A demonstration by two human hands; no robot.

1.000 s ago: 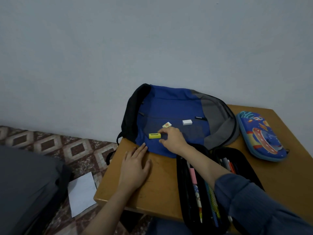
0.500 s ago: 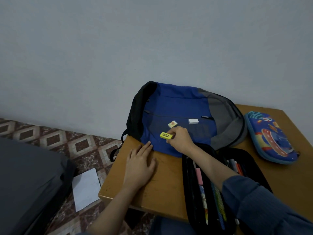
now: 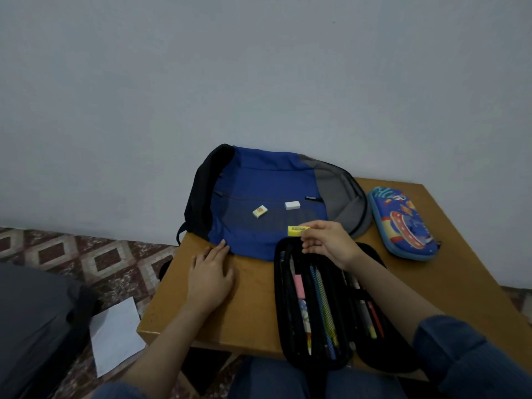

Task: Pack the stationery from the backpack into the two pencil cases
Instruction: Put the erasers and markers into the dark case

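Observation:
A blue, grey and black backpack (image 3: 259, 180) lies flat at the back of the wooden table (image 3: 253, 309). On it rest a small printed eraser (image 3: 260, 211) and a white eraser (image 3: 292, 205). My right hand (image 3: 331, 243) pinches a yellow eraser (image 3: 296, 230) just above the far end of the open black pencil case (image 3: 316, 355), which holds pens and pencils. My left hand (image 3: 210, 276) rests flat on the table, fingertips at the backpack's edge. A closed blue cartoon pencil case (image 3: 403, 223) lies at the right.
A grey wall stands behind the table. Left of the table the patterned floor (image 3: 86, 254) holds a white sheet of paper (image 3: 115, 341) and a dark grey bag (image 3: 34, 326). My knees are below the table's front edge.
My right hand picked the yellow eraser off the backpack and carried it right, towards me, over the open black case. The left hand stayed in place.

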